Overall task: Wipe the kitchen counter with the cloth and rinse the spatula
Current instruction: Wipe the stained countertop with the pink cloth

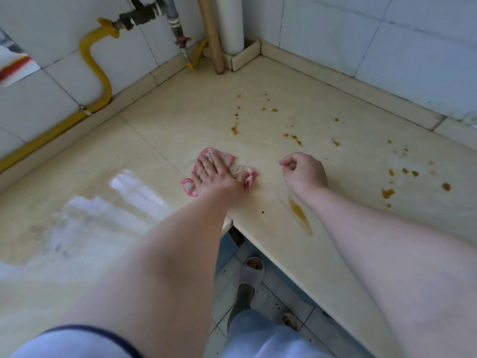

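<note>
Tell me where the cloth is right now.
Head view: the cloth lies on the counter under the left hand, left of the curled right hand.

The cream stone-look worktop (pixel 180 120) is polished and smooth, glossy enough at the left to mirror bright light (a wet-looking sheen lies over that part). Brown sauce stains (pixel 299 213) sit on it as dull smears. The pink-edged white cloth (pixel 224 157) is soft woven fabric, nubbly and matt. The white wall tiles (pixel 387 47) are glazed ceramic with a low shine. The yellow hose (pixel 87 55) looks like matt rubber or plastic. The grey pipe fittings (pixel 136 18) are dull, tarnished metal. The tan wooden pole (pixel 212 34) is matt, and the white pipe (pixel 231 21) beside it is smooth plastic.
</note>
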